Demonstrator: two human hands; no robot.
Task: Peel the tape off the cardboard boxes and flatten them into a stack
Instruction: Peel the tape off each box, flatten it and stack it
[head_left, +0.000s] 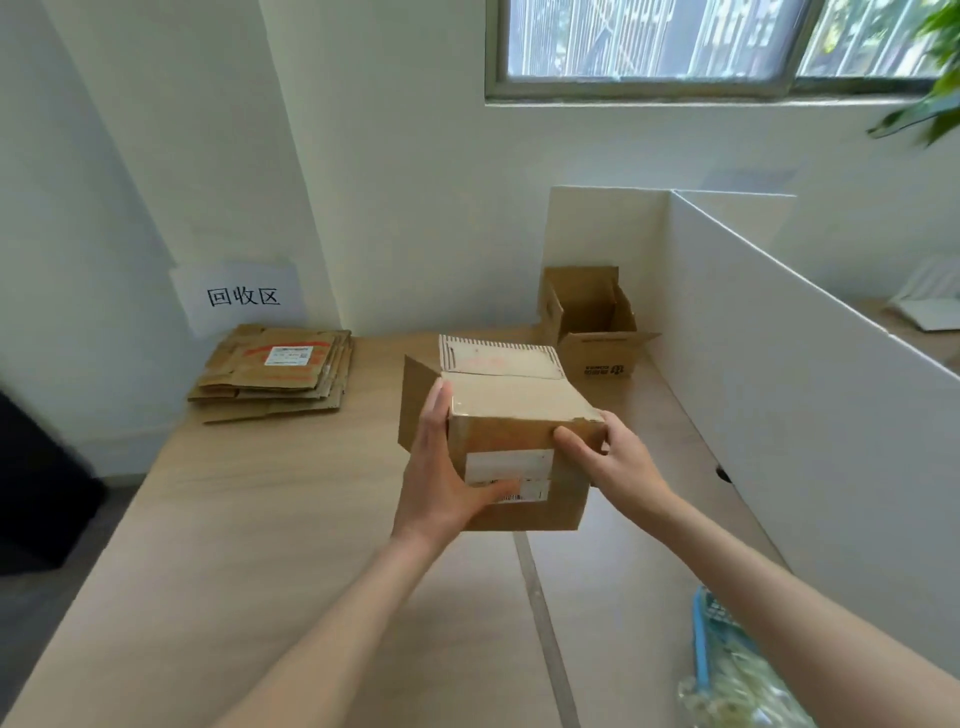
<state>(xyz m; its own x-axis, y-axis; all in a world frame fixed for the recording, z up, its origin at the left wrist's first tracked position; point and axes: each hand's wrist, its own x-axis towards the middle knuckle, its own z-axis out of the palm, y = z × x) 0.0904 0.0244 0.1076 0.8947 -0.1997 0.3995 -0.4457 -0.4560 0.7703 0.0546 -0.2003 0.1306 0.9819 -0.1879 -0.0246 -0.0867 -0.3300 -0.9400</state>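
Box in both hands over the table, tape not off yet: main risks are a slip and a torn flap.

The taped box (511, 441) is held up off the table (260, 545), near of the open box (592, 322) and right of the flattened stack (275, 371). Left hand (441, 467) wraps its left side, thumb across the white label (509, 475); right hand (608, 462) pinches the top right corner with curled fingers, right where the glossy tape (511, 397) edge looks frayed. Likely failures, my read: pulling the tape at a steep angle rips the cardboard face rather than the adhesive; a one-sided hold lets the box twist out and drop; the loose left flap (415, 400) snags. Can't tell if the far side is taped.
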